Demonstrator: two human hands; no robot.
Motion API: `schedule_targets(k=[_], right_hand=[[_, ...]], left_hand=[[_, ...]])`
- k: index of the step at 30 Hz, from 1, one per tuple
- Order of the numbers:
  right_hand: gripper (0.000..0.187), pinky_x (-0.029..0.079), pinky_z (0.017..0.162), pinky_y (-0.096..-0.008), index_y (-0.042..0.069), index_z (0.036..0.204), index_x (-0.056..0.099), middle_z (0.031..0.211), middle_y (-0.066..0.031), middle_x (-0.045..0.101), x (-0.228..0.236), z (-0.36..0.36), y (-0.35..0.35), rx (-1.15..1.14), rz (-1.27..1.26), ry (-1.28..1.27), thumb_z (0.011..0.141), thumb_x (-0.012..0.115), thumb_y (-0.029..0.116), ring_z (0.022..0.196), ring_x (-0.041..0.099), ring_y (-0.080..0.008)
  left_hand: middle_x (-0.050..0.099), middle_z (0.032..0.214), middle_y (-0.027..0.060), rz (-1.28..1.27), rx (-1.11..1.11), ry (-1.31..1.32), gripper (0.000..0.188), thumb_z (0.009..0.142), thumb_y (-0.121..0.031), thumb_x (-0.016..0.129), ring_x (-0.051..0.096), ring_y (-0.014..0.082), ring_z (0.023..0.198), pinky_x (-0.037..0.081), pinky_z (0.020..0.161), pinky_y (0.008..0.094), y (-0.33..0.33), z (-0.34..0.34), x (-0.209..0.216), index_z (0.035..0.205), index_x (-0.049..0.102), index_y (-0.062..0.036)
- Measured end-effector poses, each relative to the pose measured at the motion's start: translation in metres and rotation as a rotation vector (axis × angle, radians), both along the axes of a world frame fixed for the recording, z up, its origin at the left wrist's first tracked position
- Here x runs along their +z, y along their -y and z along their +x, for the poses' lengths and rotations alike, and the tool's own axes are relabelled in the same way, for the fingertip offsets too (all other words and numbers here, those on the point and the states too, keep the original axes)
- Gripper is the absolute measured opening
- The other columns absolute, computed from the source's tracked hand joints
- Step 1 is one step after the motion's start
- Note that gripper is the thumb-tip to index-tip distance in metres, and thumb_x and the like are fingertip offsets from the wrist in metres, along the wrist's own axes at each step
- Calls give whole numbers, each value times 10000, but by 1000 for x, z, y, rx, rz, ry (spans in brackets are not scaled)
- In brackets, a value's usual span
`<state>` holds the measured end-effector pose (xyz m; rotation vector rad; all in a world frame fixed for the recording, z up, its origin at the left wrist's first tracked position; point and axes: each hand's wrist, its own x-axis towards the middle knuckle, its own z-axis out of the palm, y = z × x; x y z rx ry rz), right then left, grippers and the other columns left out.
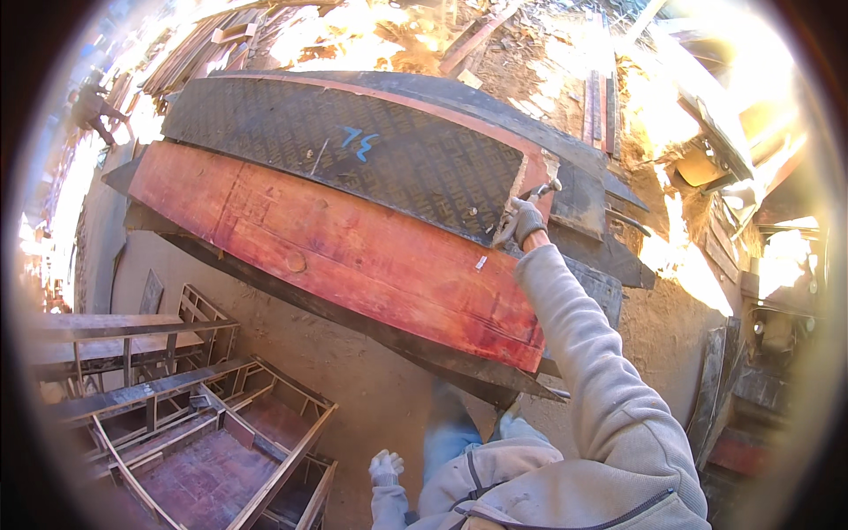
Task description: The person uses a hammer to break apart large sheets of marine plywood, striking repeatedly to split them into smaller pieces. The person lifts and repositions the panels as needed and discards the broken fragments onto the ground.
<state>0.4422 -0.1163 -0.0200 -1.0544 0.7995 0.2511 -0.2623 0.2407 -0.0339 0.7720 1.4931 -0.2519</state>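
My right hand [527, 219], in a grey work glove, is closed round a hammer [549, 187] at the near right corner of a dark printed plywood panel [353, 155]. The hammer's metal head shows beyond my fingers; its handle is mostly hidden. That dark panel lies on a longer red plywood sheet [327, 256], which sticks out towards me. Low at my side, away from the stack, my gloved left hand [386, 466] has its fingers curled in. Whether anything is inside them does not show.
More dark sheets [579, 208] jut from the stack at the right. Timber-framed panels [212, 459] stand at the lower left. Boards and scrap lie on the ground beyond, in strong sunlight. Another person [93, 108] is at the far left.
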Motion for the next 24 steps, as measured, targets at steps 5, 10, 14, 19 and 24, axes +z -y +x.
schedule_targets(k=[5,10,14,19,24], right_hand=[[406,512,756,-384,27,1253,490,1022,-90,586,-6,-8,20,121,73,80,981,686,256,891,606,-235],[338,531,763,-355,32,1218,576,1061,-64,646,13,-28,27,162,237,193,985,682,253,876,641,-205],[126,560,644,-333,60,987,634,852,-51,668,36,-47,19,102,213,130,949,682,170,716,650,-204],[91,566,686,-345,68,962,633,855,-53,662,50,-85,1,101,234,175,914,677,132,729,651,-199],[140,560,749,-335,61,972,611,850,-60,656,66,-160,-23,108,224,224,867,701,86,758,657,-210]], left_hand=[[683,933,134,-555,232,482,227,982,-154,633,688,348,770,556,558,445,-8,-1,-6,1195,603,-84],[697,956,131,127,-212,68,279,1007,-156,637,693,210,750,553,568,326,18,71,11,1253,594,-34],[713,991,94,211,-334,331,286,1014,-188,651,696,168,804,565,647,297,40,196,43,1252,624,-30],[711,1156,97,213,-442,523,444,1011,-275,686,692,166,1002,568,832,316,78,327,74,1358,579,-19],[669,1282,160,119,-109,608,599,994,-440,686,683,283,1106,572,936,419,106,434,58,1393,555,-13]])
